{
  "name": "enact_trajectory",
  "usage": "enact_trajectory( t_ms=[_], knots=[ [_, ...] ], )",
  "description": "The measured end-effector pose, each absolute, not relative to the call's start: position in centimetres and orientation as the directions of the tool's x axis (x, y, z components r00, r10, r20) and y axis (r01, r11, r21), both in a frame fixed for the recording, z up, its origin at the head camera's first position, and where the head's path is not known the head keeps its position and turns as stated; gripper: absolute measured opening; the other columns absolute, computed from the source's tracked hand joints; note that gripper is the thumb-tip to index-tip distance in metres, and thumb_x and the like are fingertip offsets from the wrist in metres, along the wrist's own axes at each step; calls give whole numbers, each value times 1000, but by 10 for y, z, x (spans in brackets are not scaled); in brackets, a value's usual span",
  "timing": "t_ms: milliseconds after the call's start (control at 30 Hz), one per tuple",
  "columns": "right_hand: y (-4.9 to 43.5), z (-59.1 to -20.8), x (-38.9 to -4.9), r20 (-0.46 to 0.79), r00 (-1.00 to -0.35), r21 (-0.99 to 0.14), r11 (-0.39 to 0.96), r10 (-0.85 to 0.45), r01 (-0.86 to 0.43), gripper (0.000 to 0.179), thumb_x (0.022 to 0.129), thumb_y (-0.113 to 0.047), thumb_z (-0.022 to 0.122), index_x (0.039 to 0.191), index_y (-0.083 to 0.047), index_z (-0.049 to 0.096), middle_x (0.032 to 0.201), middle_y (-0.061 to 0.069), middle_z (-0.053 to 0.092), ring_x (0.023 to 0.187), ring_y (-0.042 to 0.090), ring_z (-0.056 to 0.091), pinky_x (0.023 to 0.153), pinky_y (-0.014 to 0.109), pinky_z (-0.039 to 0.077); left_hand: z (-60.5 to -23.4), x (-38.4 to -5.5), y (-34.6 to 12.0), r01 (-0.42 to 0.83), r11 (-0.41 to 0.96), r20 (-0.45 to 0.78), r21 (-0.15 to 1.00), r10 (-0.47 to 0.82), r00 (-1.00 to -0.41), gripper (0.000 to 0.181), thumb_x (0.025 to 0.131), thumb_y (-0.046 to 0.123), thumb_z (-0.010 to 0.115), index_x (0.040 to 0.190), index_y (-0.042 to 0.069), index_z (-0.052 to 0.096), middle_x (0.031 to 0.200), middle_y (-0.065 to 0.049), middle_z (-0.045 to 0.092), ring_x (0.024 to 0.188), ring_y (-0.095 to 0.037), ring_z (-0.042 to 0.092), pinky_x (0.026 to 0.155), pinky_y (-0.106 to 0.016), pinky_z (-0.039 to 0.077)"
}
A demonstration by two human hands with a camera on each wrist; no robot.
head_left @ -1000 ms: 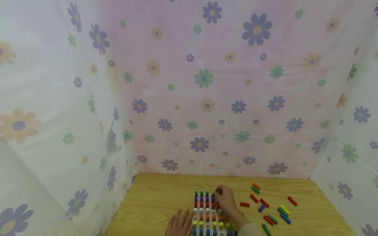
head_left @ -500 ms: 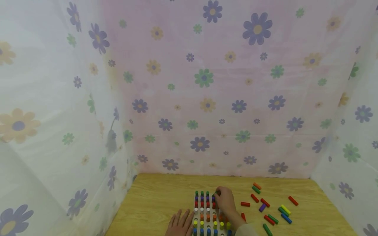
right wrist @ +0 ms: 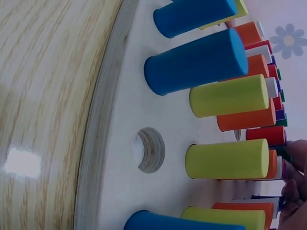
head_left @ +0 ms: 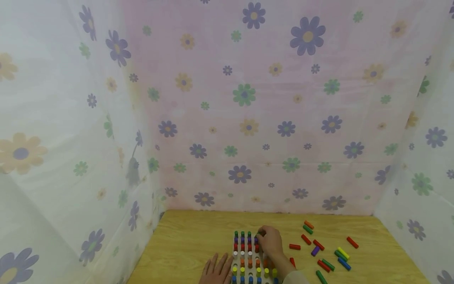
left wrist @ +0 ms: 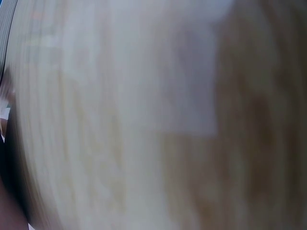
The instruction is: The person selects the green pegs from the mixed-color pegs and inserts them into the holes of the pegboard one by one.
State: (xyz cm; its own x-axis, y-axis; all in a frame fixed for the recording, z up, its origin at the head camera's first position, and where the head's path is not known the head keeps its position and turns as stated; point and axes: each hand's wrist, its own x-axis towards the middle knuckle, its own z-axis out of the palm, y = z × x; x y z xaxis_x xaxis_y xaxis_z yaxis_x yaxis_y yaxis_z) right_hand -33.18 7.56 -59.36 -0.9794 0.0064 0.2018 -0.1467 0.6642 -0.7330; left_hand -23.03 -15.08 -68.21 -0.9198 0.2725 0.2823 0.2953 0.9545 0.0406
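right hand (head_left: 271, 241) pinched a green peg (right wrist: 283, 153) at the far end of the board (right wrist: 121, 143), left hand (head_left: 215, 271) lay flat alongside, fingers spread!

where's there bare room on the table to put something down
Widest: the left part of the table, bordered by the flowered backdrop, left hand and pegboard. Also bare: the strip between pegboard and backdrop, and the right margin beyond the loose pegs. Crowded: right of the right hand, where those pegs lie scattered.

Pegs (right wrist: 196, 62) run green, purple, red, white, orange, yellow, blue; the pinkish backdrop (head_left: 209, 51) has flowers (head_left: 307, 36) (purple, green, orange); the surface (head_left: 198, 230), yellowish wood grain.
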Motion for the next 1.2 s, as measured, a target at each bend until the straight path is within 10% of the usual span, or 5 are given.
enact_trajectory(
  t_ms=[1000,1200],
  knots=[
    [81,-587,-326,250,-955,-744,600,-159,-295,20,90,-16,63,103,-2,71,80,-1,54,65,11,49,51,23,43,-675,-232,-151,289,954,198,82,269,-943,50,100,55,17,144,40,35,144,6,42,132,-32,36,105,-54,31],
    [97,-582,-324,166,-955,-805,526,-245,-275,23,95,-21,58,107,-4,68,97,4,54,74,15,51,56,26,47,-666,-225,-159,406,909,48,-98,412,-910,89,75,87,11,149,37,13,154,4,23,140,-32,19,110,-60,15]
  ],
)
